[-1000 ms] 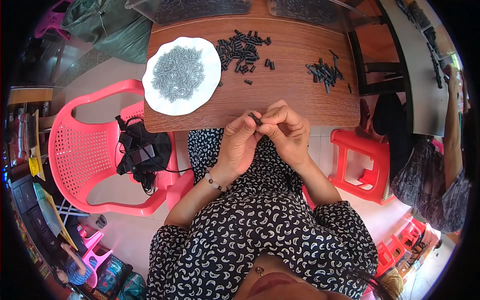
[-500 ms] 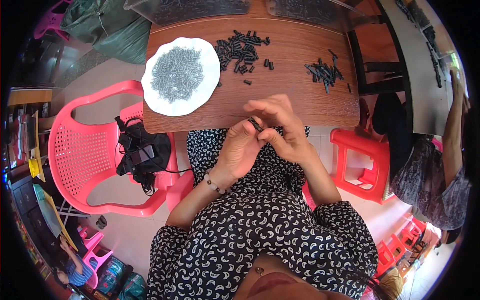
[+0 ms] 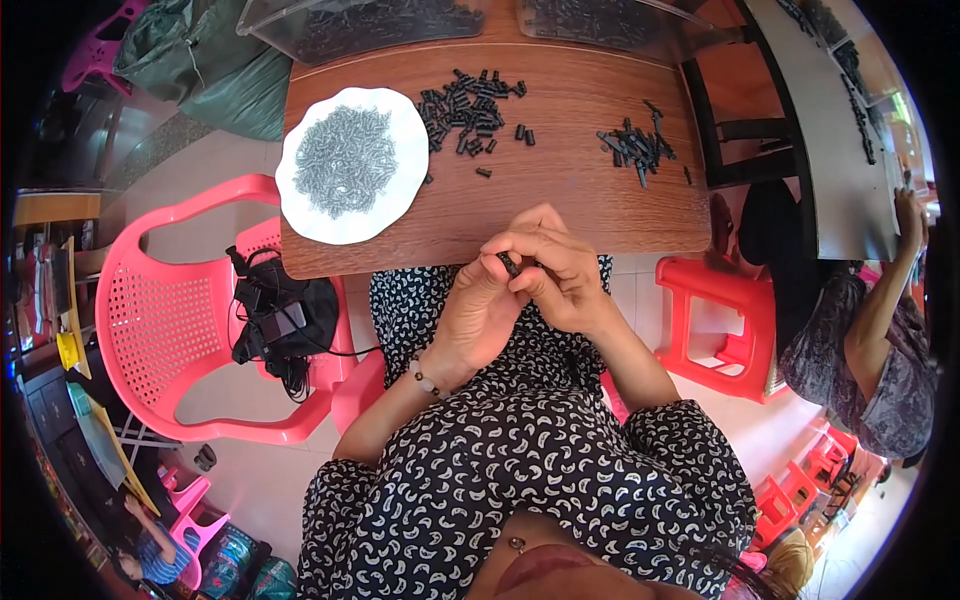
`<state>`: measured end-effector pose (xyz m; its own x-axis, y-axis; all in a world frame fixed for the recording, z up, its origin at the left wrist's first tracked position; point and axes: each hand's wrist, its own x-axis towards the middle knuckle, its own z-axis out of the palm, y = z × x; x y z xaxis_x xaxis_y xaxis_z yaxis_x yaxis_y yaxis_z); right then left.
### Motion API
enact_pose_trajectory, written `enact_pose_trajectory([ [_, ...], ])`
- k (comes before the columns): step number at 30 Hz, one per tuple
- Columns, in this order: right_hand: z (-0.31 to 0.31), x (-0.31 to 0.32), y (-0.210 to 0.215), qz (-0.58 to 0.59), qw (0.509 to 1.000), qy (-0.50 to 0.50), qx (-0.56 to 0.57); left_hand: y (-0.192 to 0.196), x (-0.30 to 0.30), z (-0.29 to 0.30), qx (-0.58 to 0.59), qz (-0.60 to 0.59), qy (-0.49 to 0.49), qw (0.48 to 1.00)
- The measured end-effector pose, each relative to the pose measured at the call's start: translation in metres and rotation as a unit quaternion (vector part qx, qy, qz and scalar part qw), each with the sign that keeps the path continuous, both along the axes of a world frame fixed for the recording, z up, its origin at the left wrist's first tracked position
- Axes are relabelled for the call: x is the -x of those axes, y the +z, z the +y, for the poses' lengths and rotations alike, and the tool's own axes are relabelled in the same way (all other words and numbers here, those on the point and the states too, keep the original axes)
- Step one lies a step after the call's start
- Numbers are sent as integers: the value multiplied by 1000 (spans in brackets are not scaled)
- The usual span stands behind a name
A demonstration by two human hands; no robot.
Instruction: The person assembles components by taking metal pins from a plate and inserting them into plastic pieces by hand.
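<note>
My left hand (image 3: 477,315) and my right hand (image 3: 553,272) meet just below the near edge of the brown wooden table (image 3: 560,205), over my lap. Between their fingertips they pinch a small black part (image 3: 509,264). On the table's left stands a white plate (image 3: 298,205) heaped with small grey screws (image 3: 345,160). Beside it lies a pile of small black parts (image 3: 466,105). A second, looser pile of black pieces (image 3: 634,143) lies at the table's right.
Two clear plastic tubs (image 3: 372,22) of dark parts stand along the far edge. A pink plastic chair (image 3: 160,330) with a black bag (image 3: 275,318) stands to my left, a red stool (image 3: 715,315) to my right. Another person (image 3: 860,330) works at a table on the right.
Both hands stay joined on the small black part; the fingers have shifted slightly, turning it between them. Nothing on the table has moved.
</note>
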<state>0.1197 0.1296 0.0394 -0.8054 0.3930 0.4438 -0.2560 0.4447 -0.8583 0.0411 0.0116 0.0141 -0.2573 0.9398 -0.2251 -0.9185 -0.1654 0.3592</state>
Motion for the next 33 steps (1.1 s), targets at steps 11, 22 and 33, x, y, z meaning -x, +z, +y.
enact_pose_trajectory([
  [11,-2,-1,-9,-30,996,-1,82,-3,4,2,27,-30,-8,999],
  [22,3,-3,-17,5,970,106,219,-6,4,3,5,-25,-12,1000],
  [33,9,-7,-15,-32,979,87,179,-11,4,6,11,-13,-25,1000],
])
